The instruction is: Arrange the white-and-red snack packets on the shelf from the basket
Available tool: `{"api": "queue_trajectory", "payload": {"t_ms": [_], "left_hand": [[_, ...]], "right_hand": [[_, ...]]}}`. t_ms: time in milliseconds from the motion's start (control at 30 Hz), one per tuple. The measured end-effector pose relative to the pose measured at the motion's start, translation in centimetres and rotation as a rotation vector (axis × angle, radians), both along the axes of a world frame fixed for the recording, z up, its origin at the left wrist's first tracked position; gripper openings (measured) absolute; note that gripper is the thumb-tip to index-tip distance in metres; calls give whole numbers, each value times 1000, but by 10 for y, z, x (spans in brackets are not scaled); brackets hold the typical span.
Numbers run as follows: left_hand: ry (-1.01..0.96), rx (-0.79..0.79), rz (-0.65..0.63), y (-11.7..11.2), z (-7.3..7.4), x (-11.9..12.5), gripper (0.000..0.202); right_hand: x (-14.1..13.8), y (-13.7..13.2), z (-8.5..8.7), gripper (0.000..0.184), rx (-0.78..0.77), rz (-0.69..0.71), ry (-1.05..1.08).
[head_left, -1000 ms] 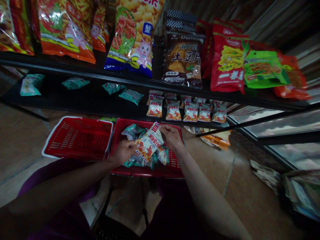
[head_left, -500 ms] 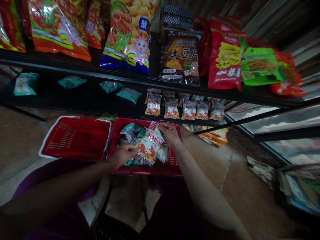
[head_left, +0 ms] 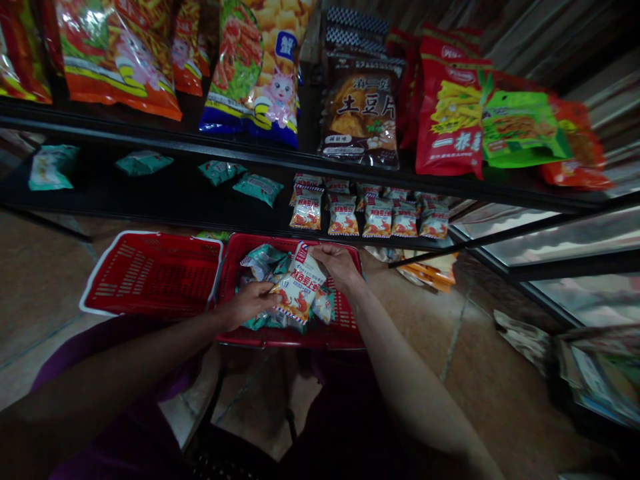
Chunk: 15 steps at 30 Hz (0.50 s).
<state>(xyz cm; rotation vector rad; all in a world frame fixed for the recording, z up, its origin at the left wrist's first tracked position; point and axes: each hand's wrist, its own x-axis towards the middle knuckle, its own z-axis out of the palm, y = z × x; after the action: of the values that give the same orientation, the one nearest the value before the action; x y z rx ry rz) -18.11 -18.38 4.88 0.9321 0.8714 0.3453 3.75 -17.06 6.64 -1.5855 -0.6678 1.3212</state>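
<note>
Both hands grip one small white and orange snack bag (head_left: 299,283) with red lettering, held tilted over a red shopping basket (head_left: 350,333). My left hand (head_left: 253,301) is closed on its lower left edge. On the upper right corner, the fingers of my right hand (head_left: 336,263) are pinched. Beneath the bag, several teal snack bags (head_left: 265,257) and another white and orange bag (head_left: 323,305) lie in the basket. Part of the basket's contents is hidden by the held bag and my hands.
A second red basket (head_left: 155,273) with a white rim stands at the left. On the low black shelf (head_left: 185,200) lie teal bags (head_left: 257,189) and rows of white and orange bags (head_left: 377,215). Large snack bags (head_left: 360,110) fill the shelf above. Papers (head_left: 595,373) are stacked at right.
The held bag has shifted slightly left and turned a little more upright. Both hands keep their hold on it, and the shelves look the same.
</note>
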Motion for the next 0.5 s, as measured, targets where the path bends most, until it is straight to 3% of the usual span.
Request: {"api": "queue_trajectory", "payload": {"t_ms": [133,333,500], "left_hand": [[-59,-105,81,1,9,2,24],[-99,-177,101,2,5,1,29],[-48,-179,327,12,5,2,18]], "right_hand": [[0,2,0,30,-16,18,-1],[-2,4,-6,33,-14,15,-62],[-6,1,-13,36,78,-136,-111]]}}
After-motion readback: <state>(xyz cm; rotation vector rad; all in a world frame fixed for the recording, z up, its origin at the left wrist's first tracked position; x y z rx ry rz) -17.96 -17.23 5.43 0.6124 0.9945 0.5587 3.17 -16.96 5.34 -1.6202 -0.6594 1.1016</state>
